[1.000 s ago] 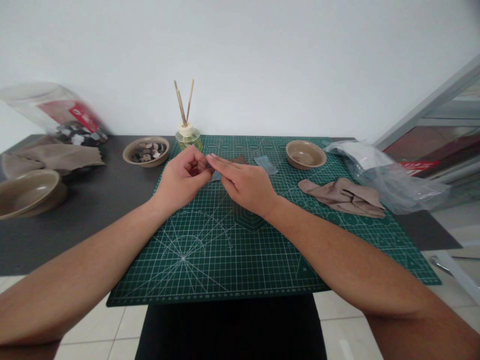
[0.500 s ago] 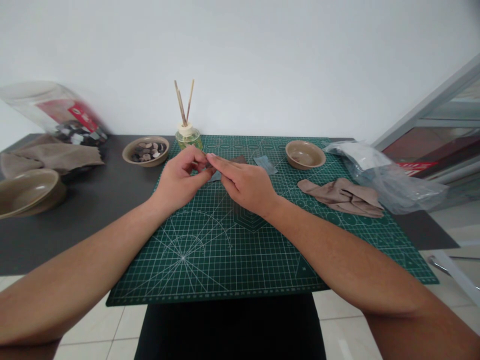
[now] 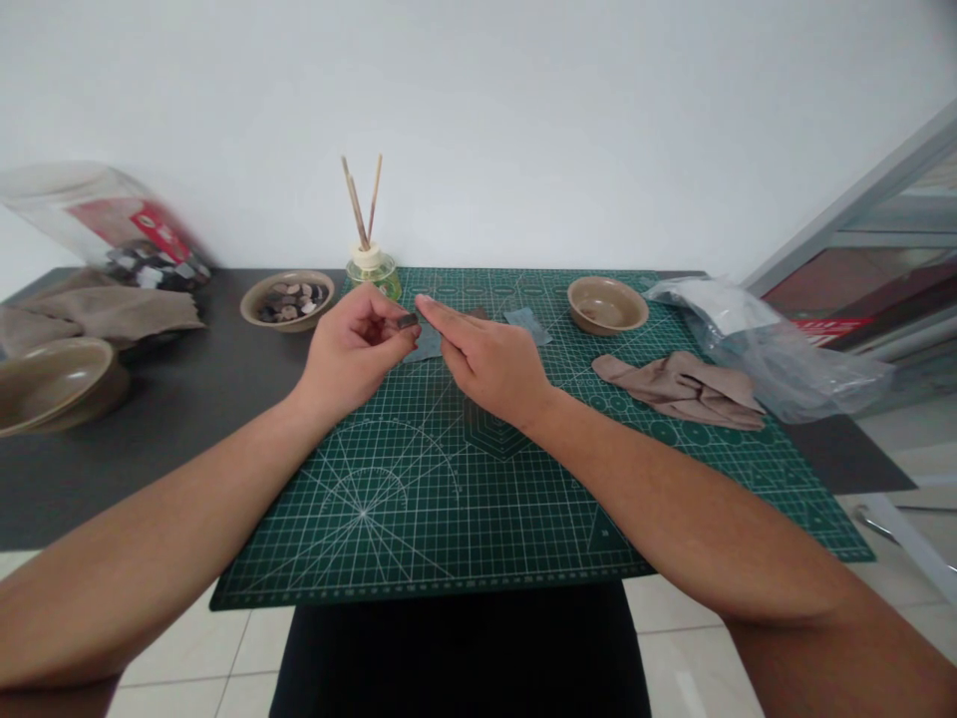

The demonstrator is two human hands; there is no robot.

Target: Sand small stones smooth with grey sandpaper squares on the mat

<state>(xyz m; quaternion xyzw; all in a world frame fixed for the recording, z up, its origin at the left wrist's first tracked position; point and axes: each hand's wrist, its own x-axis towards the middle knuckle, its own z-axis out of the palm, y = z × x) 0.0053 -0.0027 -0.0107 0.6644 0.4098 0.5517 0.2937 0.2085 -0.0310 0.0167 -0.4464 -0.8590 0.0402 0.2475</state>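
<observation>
Between the thumb and fingers of my left hand [image 3: 348, 344] is a small dark piece [image 3: 408, 321], flat-sided and held above the mat. My right hand [image 3: 497, 364] is beside it, the fingers straight and pressed together with the thumb tucked beneath; whatever they may hold is hidden. The right fingertips are just apart from the dark piece. Below and behind the hands, a blue-grey scrap [image 3: 425, 345], a second blue-grey scrap [image 3: 529, 324] and a partly covered brown scrap [image 3: 477, 313] lie on the green cutting mat [image 3: 419, 519].
At left stand a bowl of small dark and brown pieces [image 3: 288, 301], another bowl [image 3: 56, 384], a cloth [image 3: 105, 309] and a clear bag of pieces [image 3: 150, 234]. A reed diffuser [image 3: 370, 264] is behind. To the right are a bowl [image 3: 607, 305], a crumpled cloth [image 3: 680, 389] and a plastic bag [image 3: 785, 359].
My left hand has drawn slightly left, away from the right fingertips, so the small dark piece now shows. The right hand has hardly moved.
</observation>
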